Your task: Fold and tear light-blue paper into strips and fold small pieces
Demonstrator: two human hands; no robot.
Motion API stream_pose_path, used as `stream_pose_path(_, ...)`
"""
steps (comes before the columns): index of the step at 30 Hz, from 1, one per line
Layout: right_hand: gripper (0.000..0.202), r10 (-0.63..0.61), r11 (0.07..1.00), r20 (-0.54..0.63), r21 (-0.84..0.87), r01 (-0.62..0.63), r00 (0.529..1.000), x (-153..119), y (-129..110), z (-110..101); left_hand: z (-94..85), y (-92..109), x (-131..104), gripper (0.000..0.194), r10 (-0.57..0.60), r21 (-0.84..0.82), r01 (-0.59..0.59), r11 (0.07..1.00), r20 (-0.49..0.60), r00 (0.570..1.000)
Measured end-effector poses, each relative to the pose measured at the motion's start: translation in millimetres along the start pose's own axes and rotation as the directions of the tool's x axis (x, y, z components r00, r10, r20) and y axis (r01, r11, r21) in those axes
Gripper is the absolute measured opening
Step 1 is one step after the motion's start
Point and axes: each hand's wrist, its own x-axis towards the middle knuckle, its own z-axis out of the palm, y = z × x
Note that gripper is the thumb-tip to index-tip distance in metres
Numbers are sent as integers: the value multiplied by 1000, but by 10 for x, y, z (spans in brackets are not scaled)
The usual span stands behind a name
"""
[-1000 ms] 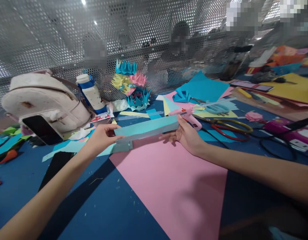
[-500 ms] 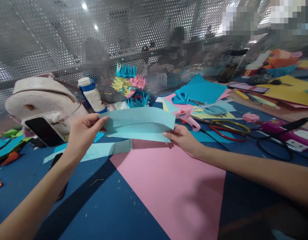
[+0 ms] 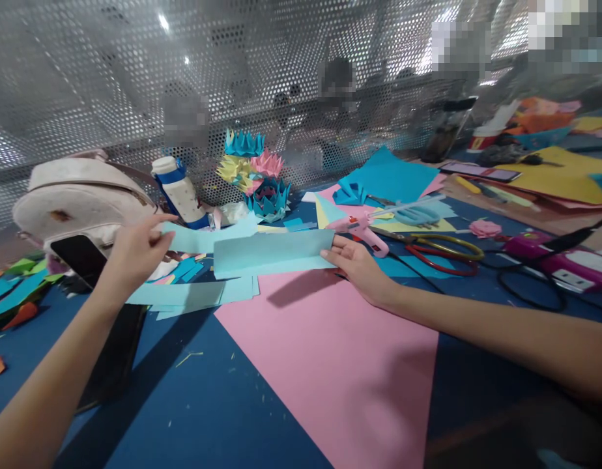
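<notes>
My right hand (image 3: 354,264) pinches the right end of a folded light blue paper strip (image 3: 274,253), held above the top of a large pink sheet (image 3: 340,352). A second light blue strip (image 3: 198,238) stretches leftward behind the first, its left end between the thumb and fingers of my left hand (image 3: 142,251). More light blue strips (image 3: 193,294) lie stacked on the blue table (image 3: 223,404), just left of the pink sheet. A pink glue gun (image 3: 362,231) rests behind my right hand.
Scissors (image 3: 442,251) and a magenta power strip (image 3: 559,260) with cables lie at the right. Paper flowers (image 3: 269,195), a white bottle (image 3: 181,192) and a pale backpack (image 3: 81,202) stand at the back. A dark phone (image 3: 79,260) leans at the left.
My left hand has moved left, away from the strip in my right hand, with another light blue strip in it. The right hand stays nearly in place, and the two strips have come apart.
</notes>
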Motion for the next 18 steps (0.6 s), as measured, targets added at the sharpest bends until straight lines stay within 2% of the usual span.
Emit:
stream_pose_path(2,35,-35,999,6,-3,35,999,3,3,3,49,48,4,43,46,156,-47,987,10,999)
stream_pose_path(4,33,-64,998,31,-11,64,997,-5,-1,14,134,176,-34,49,43,104,-48,993,49,998)
stream_pose_path(6,31,-83,996,60,-25,84,995,-22,-15,29,223,361,-120,54,35,-120,-17,993,152,988)
stream_pose_path(8,28,-105,993,86,-46,109,991,-40,-31,40,294,558,-239,65,58,-406,99,908,356,933)
stream_pose_path(10,26,-128,988,98,-70,135,987,-51,-39,42,345,724,-360,66,62,-419,160,894,469,881)
stream_pose_path(12,24,-147,983,96,-99,156,984,-53,-36,34,389,828,-449,58,65,-291,88,953,476,877)
stream_pose_path(15,22,-168,976,79,-127,177,983,-47,-21,13,455,858,-484,52,81,-94,-45,995,430,899)
stream_pose_path(18,22,-156,982,46,-101,160,987,-45,-19,3,504,782,-430,40,105,-67,-87,994,350,931)
